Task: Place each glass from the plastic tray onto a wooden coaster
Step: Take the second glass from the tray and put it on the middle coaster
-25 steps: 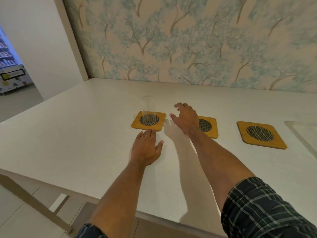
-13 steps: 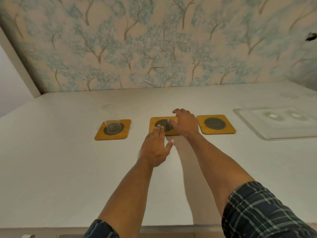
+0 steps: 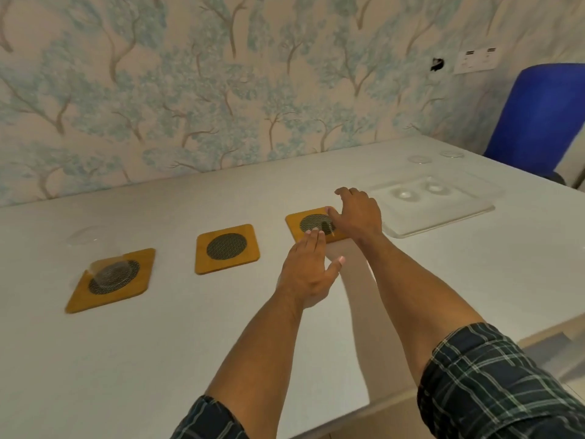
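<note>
Two glasses [image 3: 406, 194] upright in the plastic tray [image 3: 443, 217], far right of the bench [image 3: 158, 359]; clear, nearly invisible, only round bases and faint rims [image 3: 419, 159] showing. Second one [image 3: 434, 187] just beside the first, toward the wall. One glass [image 3: 107, 270] already on the left coaster [image 3: 110, 282], base over the dark mesh centre, rim blurred. Middle coaster [image 3: 227, 248] bare. Right coaster [image 3: 311, 224] bare too, partly hidden by fingers.

Step in hand, by judgement: one of three placed, reach toward the tray for the second. Right hand [image 3: 359, 213] open, empty, fingers loosely curled, over the right coaster's far edge, just short of the tray. Left hand [image 3: 308, 274] open, empty, palm down low over the bench, fingertips at the near edge of the same coaster; touching or not, cannot tell.

Next move likely: right hand on over the tray lip, wrap round the nearer glass low on its wall, lift clear, then carry to a bare coaster. Care needed: glass walls hard to see, neighbour close, easy to knock.

Beyond: tree-patterned wallpaper [image 3: 221, 90], wall sockets [image 3: 478, 60], blue chair [image 3: 538, 122] at the bench's far corner.
</note>
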Tool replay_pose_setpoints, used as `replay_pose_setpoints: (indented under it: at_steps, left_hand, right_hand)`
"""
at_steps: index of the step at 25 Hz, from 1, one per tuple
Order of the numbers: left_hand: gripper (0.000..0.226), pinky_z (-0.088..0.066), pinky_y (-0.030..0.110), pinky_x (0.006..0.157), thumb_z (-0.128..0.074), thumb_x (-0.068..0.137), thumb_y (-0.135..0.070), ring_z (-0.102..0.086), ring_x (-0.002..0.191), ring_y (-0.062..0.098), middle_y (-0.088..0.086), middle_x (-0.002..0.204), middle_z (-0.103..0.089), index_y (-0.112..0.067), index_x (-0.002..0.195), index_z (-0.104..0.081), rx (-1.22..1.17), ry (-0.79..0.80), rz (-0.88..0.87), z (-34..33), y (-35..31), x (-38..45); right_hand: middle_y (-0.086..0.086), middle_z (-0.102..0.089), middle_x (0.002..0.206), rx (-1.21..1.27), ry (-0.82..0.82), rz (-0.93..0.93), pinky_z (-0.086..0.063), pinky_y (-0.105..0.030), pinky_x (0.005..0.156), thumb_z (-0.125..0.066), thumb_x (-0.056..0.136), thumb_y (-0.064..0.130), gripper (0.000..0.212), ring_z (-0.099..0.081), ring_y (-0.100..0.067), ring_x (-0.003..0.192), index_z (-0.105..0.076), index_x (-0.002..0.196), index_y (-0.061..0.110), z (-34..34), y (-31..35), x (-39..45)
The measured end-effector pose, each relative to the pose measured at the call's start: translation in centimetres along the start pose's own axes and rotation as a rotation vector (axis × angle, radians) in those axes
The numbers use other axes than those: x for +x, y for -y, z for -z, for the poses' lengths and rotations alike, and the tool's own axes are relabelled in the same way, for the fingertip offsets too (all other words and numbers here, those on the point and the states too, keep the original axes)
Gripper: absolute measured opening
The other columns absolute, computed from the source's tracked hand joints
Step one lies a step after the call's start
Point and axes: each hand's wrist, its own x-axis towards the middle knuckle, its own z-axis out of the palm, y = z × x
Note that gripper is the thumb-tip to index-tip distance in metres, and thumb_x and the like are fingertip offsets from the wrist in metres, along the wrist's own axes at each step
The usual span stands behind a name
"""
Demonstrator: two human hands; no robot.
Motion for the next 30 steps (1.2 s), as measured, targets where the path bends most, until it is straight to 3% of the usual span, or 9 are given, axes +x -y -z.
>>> replay_pose_setpoints:
  at_steps: [9,11,17,25,30]
  left_hand:
    - [0.087,-0.002,0.036,0.126,-0.02,0.097,-0.07,0.001,0.157,0.018,0.002,0.172,-0.003,-0.016,0.163,-0.005,-0.1,0.021,-0.093,-3.2,-6.3,4.6]
    - [0.088,-0.002,0.035,0.126,-0.021,0.097,-0.07,0.001,0.157,0.018,0.003,0.172,-0.002,-0.015,0.163,-0.004,-0.153,0.096,-0.116,-5.3,-8.8,7.4]
    - [0.089,-0.004,0.039,0.126,-0.03,0.099,-0.067,0.0,0.158,0.024,0.008,0.171,-0.003,-0.01,0.162,-0.003,-0.109,0.148,-0.03,-7.1,-9.3,9.0]
    - [0.094,-0.006,0.042,0.127,-0.023,0.096,-0.072,-0.005,0.157,0.025,0.011,0.171,-0.009,-0.007,0.161,-0.009,0.047,0.117,-0.041,-8.7,-9.2,10.8]
    - [0.095,-0.005,0.042,0.127,-0.02,0.094,-0.073,-0.004,0.157,0.025,0.011,0.171,-0.008,-0.006,0.161,-0.008,0.086,0.118,-0.052,-8.8,-9.2,10.9]
  right_hand:
    - [-0.011,-0.061,0.129,-0.079,-0.068,-0.169,-0.046,-0.043,0.089,-0.062,0.09,0.041,0.055,-0.058,-0.031,0.113,-0.053,0.137,0.015,3.5,-7.9,1.2]
    - [-0.01,-0.061,0.129,-0.062,-0.099,-0.252,-0.047,-0.043,0.09,-0.063,0.089,0.04,0.054,-0.058,-0.03,0.113,-0.054,0.136,0.015,3.9,-11.5,2.5]
    - [-0.01,-0.057,0.132,0.004,-0.114,-0.325,-0.047,-0.042,0.094,-0.066,0.088,0.039,0.057,-0.055,-0.029,0.118,-0.051,0.137,0.016,3.9,-12.6,4.2]
    - [-0.014,-0.049,0.134,0.058,-0.089,-0.506,-0.048,-0.042,0.091,-0.07,0.083,0.043,0.073,-0.05,-0.032,0.121,-0.04,0.142,0.012,2.6,-15.3,8.5]
    - [-0.015,-0.044,0.143,0.012,-0.029,-0.564,-0.045,-0.044,0.095,-0.07,0.082,0.047,0.083,-0.047,-0.035,0.125,-0.031,0.15,0.018,2.5,-16.6,11.3]
